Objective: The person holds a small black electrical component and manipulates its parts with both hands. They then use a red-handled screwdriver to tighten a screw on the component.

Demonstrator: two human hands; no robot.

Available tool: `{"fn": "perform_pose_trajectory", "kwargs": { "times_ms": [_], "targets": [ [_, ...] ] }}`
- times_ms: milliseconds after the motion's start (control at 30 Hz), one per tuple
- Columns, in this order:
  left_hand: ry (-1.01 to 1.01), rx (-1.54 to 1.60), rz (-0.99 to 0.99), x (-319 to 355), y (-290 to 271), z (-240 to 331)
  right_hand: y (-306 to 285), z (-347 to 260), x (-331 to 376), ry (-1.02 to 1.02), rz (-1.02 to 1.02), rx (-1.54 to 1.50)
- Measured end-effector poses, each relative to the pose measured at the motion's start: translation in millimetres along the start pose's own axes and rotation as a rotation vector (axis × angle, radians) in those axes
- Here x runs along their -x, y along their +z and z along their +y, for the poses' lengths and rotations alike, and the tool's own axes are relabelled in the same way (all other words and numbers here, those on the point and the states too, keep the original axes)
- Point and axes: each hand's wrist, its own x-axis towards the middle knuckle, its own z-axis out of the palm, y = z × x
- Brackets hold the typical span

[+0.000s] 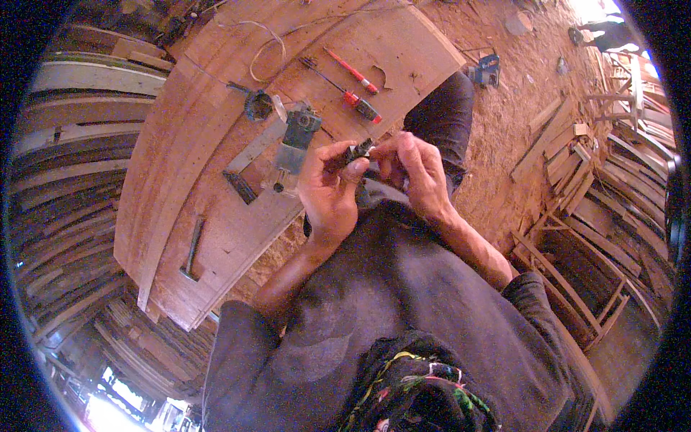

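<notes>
Near the middle of the frame, the left hand [330, 189] and the right hand [412, 171] met over the person's lap. Both grips were closed on one small dark part [358, 152] — the left fingers pinched it from below, and the right fingertips touched its upper end. The part was too small to tell more.

Just left of the hands, a grey power tool [295, 144] lay on the wooden worktop [216, 237]. Higher up lay two red-handled screwdrivers [353, 90], side by side. A pale cord [266, 43] curled near the top of the frame. A dark metal bar [193, 248] lay at the lower left of the worktop — well apart from the hands. A blue tool [489, 70] sat on the sawdust floor [504, 144] at the upper right
</notes>
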Motion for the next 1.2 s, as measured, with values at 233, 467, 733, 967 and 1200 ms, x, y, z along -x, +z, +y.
{"fn": "perform_pose_trajectory", "kwargs": {
  "times_ms": [233,467,733,967,1200],
  "targets": [
    [-0.28,0.489,-0.095,-7.0,0.6,7.9,3.7,-6.9,1.5,-0.045,0.061,-0.043],
    [-0.322,0.605,-0.162,-4.3,0.5,2.8,5.6,-8.7,-1.1,-0.064,0.039,0.028],
    [-0.421,0.551,-0.199,-4.3,0.2,11.5,-0.2,-7.3,0.0,-0.003,-0.062,-0.116],
    [-0.401,0.55,-0.242,-2.5,-3.5,8.8,5.3,0.5,-1.2,-0.034,-0.019,-0.112],
    [-0.45,0.587,-0.222,-5.9,0.1,7.0,-3.6,8.3,2.4,-0.075,-0.043,0.087]
  ]
}}
